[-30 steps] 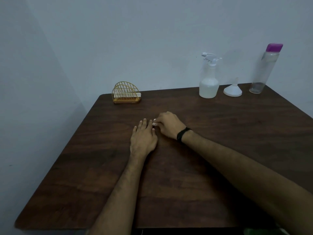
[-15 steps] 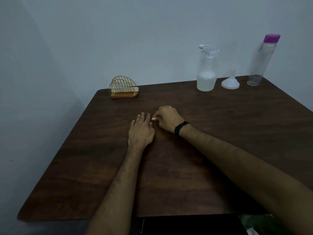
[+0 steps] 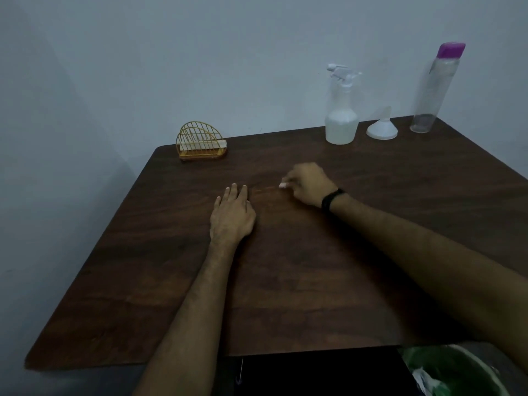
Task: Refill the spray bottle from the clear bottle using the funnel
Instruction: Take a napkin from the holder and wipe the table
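Note:
At the back right of the table stand the white spray bottle (image 3: pixel 341 121), with its trigger head on, the white funnel (image 3: pixel 382 127), lying wide end down, and the tall clear bottle (image 3: pixel 432 92) with a purple cap. My left hand (image 3: pixel 232 215) lies flat on the wood near the table's middle, fingers straight. My right hand (image 3: pixel 307 183) rests a little to its right with the fingers curled. A small white spot shows at its fingertips; I cannot tell what it is. Both hands are well short of the bottles.
A yellow wire holder (image 3: pixel 201 144) with a white strip in it sits at the back left of the dark wooden table (image 3: pixel 314 281). The wall stands right behind the bottles. Something green (image 3: pixel 451 370) lies below the table's near right edge.
My right hand has pulled away from my left hand to the right, leaving a gap between them. The left hand has stayed flat on the table. The camera has tilted slightly.

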{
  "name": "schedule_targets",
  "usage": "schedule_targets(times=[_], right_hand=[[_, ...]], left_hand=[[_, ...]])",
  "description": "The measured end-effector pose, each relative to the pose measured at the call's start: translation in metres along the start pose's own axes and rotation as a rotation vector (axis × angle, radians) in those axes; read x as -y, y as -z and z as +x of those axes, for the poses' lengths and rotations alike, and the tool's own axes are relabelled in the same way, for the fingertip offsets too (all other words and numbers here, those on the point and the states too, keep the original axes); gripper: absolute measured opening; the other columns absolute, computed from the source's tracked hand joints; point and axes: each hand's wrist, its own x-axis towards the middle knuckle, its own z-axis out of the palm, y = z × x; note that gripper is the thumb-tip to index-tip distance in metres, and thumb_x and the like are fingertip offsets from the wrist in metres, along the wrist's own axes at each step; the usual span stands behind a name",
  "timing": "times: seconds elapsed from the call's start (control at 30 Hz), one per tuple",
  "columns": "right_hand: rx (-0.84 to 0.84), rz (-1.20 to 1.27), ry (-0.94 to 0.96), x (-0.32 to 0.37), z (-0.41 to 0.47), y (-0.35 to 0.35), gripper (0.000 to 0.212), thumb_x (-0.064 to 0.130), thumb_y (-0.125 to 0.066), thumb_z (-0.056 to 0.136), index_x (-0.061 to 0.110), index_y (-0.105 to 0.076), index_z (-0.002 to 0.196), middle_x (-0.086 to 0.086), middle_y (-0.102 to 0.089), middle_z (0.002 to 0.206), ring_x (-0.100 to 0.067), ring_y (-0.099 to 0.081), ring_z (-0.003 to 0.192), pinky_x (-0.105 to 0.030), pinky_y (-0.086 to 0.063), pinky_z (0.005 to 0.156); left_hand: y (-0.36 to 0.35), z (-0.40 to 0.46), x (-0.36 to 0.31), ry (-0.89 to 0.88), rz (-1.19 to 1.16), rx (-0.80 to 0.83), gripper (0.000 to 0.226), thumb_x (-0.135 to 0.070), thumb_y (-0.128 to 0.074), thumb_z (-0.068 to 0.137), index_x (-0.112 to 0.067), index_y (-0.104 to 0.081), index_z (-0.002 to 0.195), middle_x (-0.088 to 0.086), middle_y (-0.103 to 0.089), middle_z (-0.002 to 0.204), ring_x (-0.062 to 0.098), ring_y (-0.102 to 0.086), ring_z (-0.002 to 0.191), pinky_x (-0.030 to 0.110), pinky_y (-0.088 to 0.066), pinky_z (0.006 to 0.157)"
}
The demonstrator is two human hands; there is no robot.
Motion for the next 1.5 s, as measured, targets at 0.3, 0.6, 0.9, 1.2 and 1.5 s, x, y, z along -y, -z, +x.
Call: schedule_targets(times=[0.3,0.6,0.9,1.2,1.5], right_hand=[[-0.131,-0.018,-0.107,-0.03,-0.035,0.004,0.016,0.016,-0.064,0.094,0.018,-0.077,0.105,-0.003,-0.069,0.101,-0.021,-0.059,0.096,-0.028,-0.045,0.085],[-0.06,0.065,0.143,0.031,-0.07,-0.022,0.02,0.015,-0.062,0.091,0.023,-0.077,0.101,0.001,-0.071,0.102,-0.019,-0.062,0.095,-0.033,-0.049,0.088],[-0.029,-0.075,-0.008,0.02,0.02,-0.013,0.022,0.017,-0.061,0.096,0.017,-0.075,0.113,-0.007,-0.069,0.115,-0.024,-0.062,0.108,-0.034,-0.049,0.095],[-0.04,-0.057,0.047,0.0,-0.061,0.004,0.021,0.017,-0.059,0.096,0.019,-0.076,0.109,-0.002,-0.069,0.11,-0.019,-0.06,0.104,-0.029,-0.046,0.092],[0.0,1.409,-0.576,0.007,-0.114,0.03,0.021,0.003,-0.06,0.093,0.006,-0.068,0.112,-0.01,-0.064,0.124,-0.019,-0.062,0.107,-0.028,-0.053,0.091]], left_hand=[[-0.002,0.0,0.003,-0.009,0.011,-0.018,0.055,-0.028,-0.027,0.106,-0.015,-0.02,0.159,0.009,-0.015,0.167,0.023,-0.012,0.154,0.042,-0.012,0.125],[-0.007,0.002,0.0,0.0,0.032,-0.02,0.056,-0.028,-0.027,0.106,-0.015,-0.018,0.159,0.01,-0.013,0.167,0.023,-0.011,0.155,0.043,-0.012,0.125],[-0.001,0.001,0.002,0.015,-0.005,0.041,0.061,-0.046,-0.026,0.105,-0.021,-0.019,0.16,0.006,-0.011,0.168,0.021,-0.008,0.155,0.041,-0.008,0.126],[0.002,0.003,-0.005,0.043,0.044,0.102,0.072,-0.06,-0.016,0.102,-0.02,-0.008,0.161,0.009,-0.001,0.169,0.024,0.001,0.156,0.046,-0.003,0.125],[-0.001,-0.027,-0.041,0.002,0.025,0.177,0.08,-0.063,-0.019,0.1,-0.014,-0.003,0.161,0.013,0.005,0.168,0.032,0.006,0.155,0.052,0.004,0.123]])
